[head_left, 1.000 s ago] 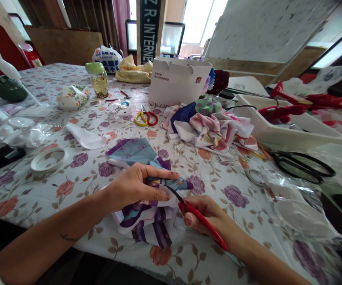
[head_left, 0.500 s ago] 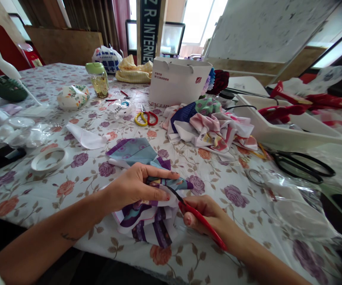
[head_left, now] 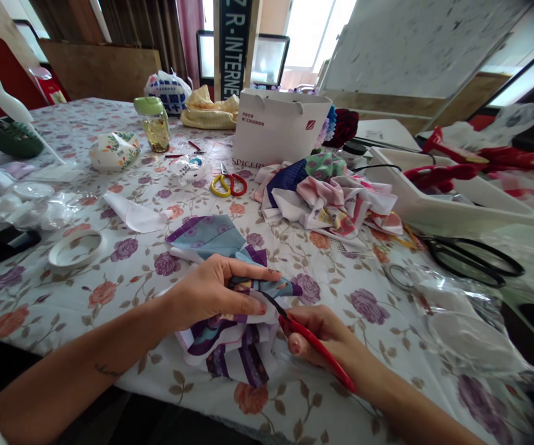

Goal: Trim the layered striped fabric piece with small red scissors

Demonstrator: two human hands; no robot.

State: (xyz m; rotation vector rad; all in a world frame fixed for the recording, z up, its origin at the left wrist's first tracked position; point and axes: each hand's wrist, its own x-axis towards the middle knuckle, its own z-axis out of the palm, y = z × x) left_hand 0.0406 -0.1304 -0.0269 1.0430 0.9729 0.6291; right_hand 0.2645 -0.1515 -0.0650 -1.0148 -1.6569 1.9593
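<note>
My left hand (head_left: 220,287) is closed on a light blue and purple patterned fabric piece (head_left: 274,286), thumb below and index finger stretched along the top. My right hand (head_left: 325,337) grips a slim red-handled tool (head_left: 316,343) with a dark, curved tip. That tip reaches the fabric edge beside my left thumb; whether it touches cannot be told. Under my hands lie more purple and white fabric folds (head_left: 237,355). Behind them, a light blue piece with a purple border (head_left: 211,238) is spread on the table.
The floral tablecloth (head_left: 141,321) carries a tape roll (head_left: 76,249), yellow-and-red-handled scissors (head_left: 227,184), a fabric heap (head_left: 327,198) and a white paper bag (head_left: 276,127). At right are black-handled scissors (head_left: 475,259), clear plastic packaging (head_left: 461,327) and a white bin (head_left: 461,210).
</note>
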